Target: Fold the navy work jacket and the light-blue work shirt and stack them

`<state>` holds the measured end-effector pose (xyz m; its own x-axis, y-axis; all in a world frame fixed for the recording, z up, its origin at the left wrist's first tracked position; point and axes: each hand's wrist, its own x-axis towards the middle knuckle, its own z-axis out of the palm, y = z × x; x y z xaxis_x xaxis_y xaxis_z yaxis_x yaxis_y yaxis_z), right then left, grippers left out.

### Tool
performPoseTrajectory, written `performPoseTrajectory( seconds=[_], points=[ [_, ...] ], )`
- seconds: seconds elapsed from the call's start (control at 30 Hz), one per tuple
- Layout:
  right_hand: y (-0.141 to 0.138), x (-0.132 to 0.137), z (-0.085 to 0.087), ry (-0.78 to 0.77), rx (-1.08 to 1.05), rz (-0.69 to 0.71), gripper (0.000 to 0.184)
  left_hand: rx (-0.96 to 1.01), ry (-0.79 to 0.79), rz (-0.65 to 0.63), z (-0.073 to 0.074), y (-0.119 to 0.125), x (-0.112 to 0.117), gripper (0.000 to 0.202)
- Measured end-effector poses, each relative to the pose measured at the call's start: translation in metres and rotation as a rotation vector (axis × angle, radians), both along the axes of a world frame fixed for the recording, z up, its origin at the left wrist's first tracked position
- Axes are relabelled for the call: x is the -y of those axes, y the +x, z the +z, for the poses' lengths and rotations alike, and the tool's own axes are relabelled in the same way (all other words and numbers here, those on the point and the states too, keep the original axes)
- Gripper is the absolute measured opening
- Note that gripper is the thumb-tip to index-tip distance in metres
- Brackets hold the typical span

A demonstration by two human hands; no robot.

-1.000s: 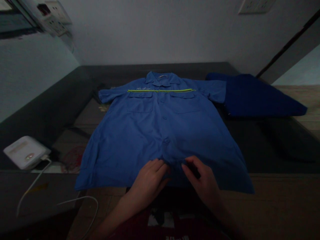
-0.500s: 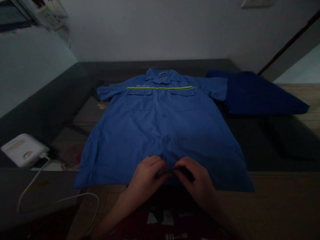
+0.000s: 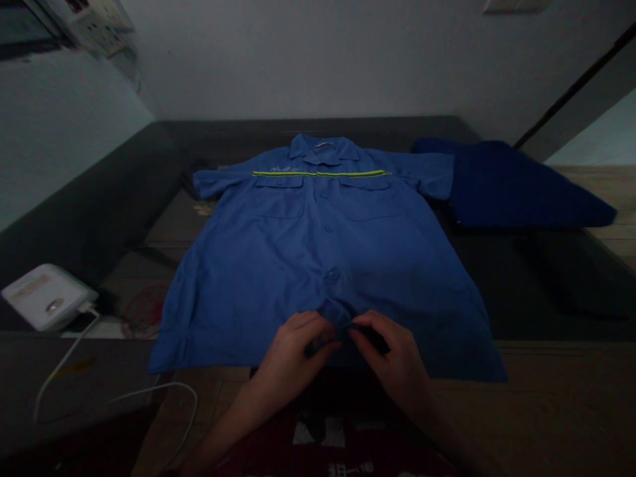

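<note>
A blue short-sleeved work shirt (image 3: pixel 268 265) lies spread out front side up, collar away from me, with a yellow-green stripe across the chest and two flap pockets. Buttons run down its middle placket. At the lower placket, near the hem, my left hand (image 3: pixel 301 344) pinches the cloth between thumb and fingers. Close beside it, my right hand (image 3: pixel 390 348) pinches the placket edge, its fingertips nearly meeting those of the left. Whether a button sits between the fingertips cannot be made out in the dim light.
Dark blue folded cloth (image 3: pixel 517 189) lies at the right, by the shirt's sleeve. A white box-shaped device (image 3: pixel 47 298) with a white cable (image 3: pixel 62 368) stands at the left. Behind is a pale wall (image 3: pixel 308 59); a power strip (image 3: pixel 99 30) hangs at upper left.
The fingertips of both hands have shifted slightly on the placket, and the cloth between them is now lifted into a small fold. The rest of the shirt lies as before.
</note>
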<state>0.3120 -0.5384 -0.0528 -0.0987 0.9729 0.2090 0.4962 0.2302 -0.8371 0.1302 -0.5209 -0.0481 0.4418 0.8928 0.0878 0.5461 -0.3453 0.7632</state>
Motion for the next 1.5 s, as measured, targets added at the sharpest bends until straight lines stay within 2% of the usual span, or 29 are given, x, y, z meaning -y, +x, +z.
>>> performPoseTrajectory(
  seconds=[0.2,0.33,0.47,0.6,0.83,0.9,1.07,1.33,1.5],
  points=[
    [0.0,0.0,-0.001,-0.02,0.005,-0.005,0.013,0.034,0.032,0.007,-0.004,-0.001,0.002,0.011],
    [-0.002,0.0,-0.002,0.02,0.036,-0.018,0.014,0.04,0.047,-0.002,-0.006,-0.001,0.002,0.008],
    [0.0,0.0,-0.002,0.049,0.038,0.04,0.015,0.048,0.032,0.004,-0.007,0.0,0.0,0.01],
    [0.005,0.0,0.0,0.004,0.048,0.085,0.016,0.056,0.019,0.04,-0.007,0.0,-0.001,0.009],
    [0.012,-0.001,0.013,-0.094,0.005,0.198,0.028,0.034,0.131,0.056,-0.006,0.0,0.001,0.015],
    [0.01,-0.003,0.015,-0.119,-0.022,0.188,0.027,0.038,0.161,0.047,-0.005,0.0,0.001,0.015],
    [0.001,-0.006,0.01,-0.115,-0.056,0.096,0.012,0.069,0.178,0.044,-0.003,-0.002,0.0,0.01],
    [0.001,-0.003,0.01,-0.096,-0.038,0.103,0.011,0.096,0.085,0.088,-0.007,-0.005,0.003,0.01],
    [-0.001,-0.002,0.009,-0.073,-0.035,0.085,0.01,0.094,0.082,0.084,-0.006,-0.005,0.003,0.013]
  ],
)
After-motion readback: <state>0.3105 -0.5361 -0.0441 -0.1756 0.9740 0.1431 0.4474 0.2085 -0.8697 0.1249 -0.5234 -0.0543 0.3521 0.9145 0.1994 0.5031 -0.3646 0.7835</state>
